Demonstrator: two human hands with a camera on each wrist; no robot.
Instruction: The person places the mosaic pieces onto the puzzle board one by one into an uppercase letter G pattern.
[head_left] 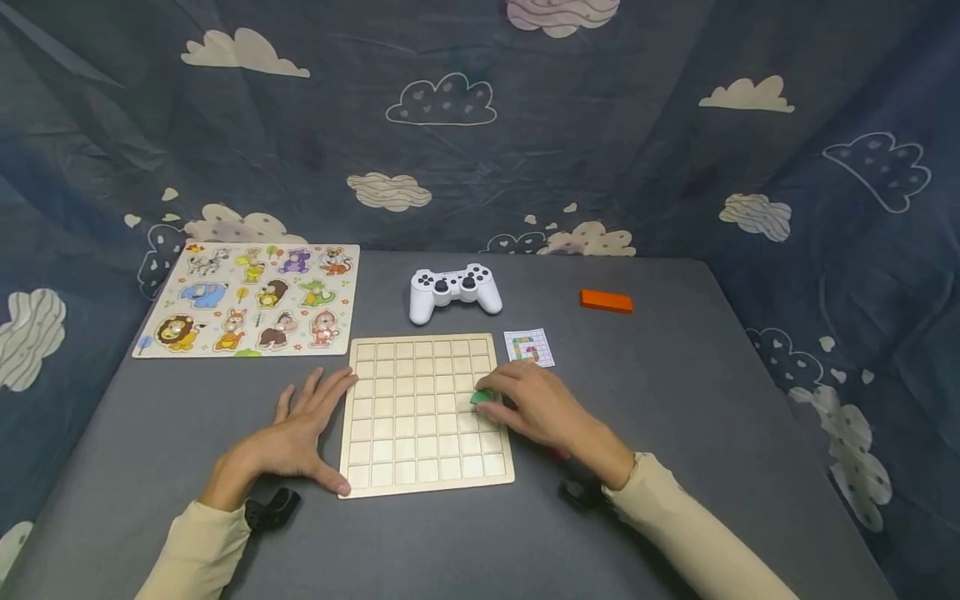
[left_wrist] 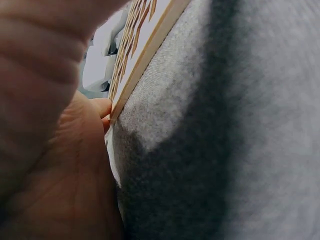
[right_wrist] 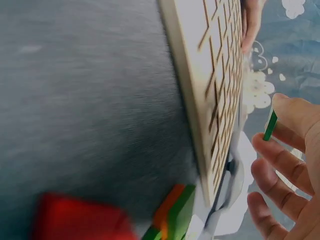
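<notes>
A light wooden board (head_left: 416,425) with a grid of square recesses lies on the grey table. My left hand (head_left: 300,433) has its fingers spread along the board's left side, the thumb at the near left corner and the fingertips at the edge farther up. Over the right part of the grid, my right hand (head_left: 536,404) pinches a small green tile (head_left: 481,397) between thumb and index finger. In the right wrist view the green tile (right_wrist: 270,125) shows edge-on, held above the board, while the other fingers are loosely curled.
Beyond the board stands a white game controller (head_left: 455,293). An animal puzzle (head_left: 247,300) lies at back left, an orange block (head_left: 606,301) at back right. A pattern card (head_left: 538,337) is beside the board. Red (right_wrist: 80,217) and green-orange pieces (right_wrist: 175,210) lie beneath my right arm.
</notes>
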